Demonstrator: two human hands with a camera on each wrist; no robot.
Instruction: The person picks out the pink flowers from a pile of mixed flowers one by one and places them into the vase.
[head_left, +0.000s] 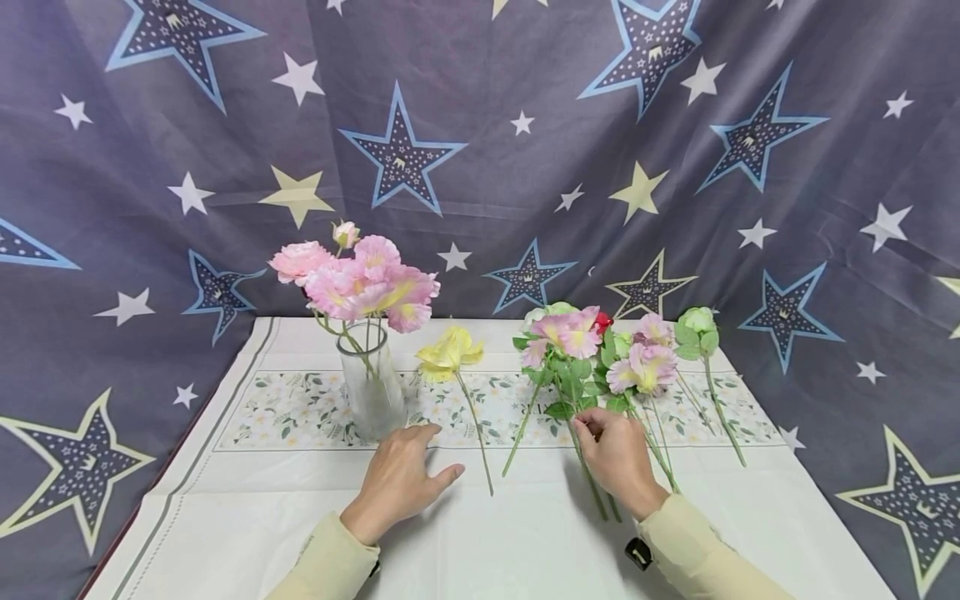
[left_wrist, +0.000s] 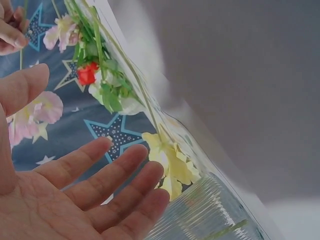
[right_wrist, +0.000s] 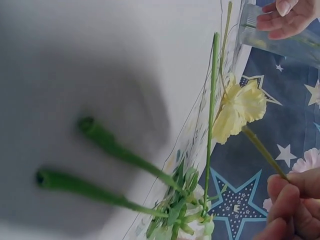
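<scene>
My right hand (head_left: 618,454) pinches the stem (right_wrist: 264,154) of an artificial flower between thumb and fingertips. That flower's pink-and-yellow bloom (head_left: 570,332) points away from me, over leafy stems on the table. My left hand (head_left: 401,475) is spread beside the foot of a clear ribbed glass vase (head_left: 371,392), holding nothing; its straight fingers (left_wrist: 122,170) show in the left wrist view. Pink blooms (head_left: 367,283) and a small bud stand in the vase. Between the hands lies a yellow flower (head_left: 450,352) with its long stem toward me.
More flowers lie at the right: a pink-purple one (head_left: 645,367), a red rose (head_left: 602,322) partly hidden by leaves, and a pale green one (head_left: 697,319) at the far right. A white cloth (head_left: 510,542) with a floral band covers the table. A star-patterned curtain (head_left: 480,50) hangs behind.
</scene>
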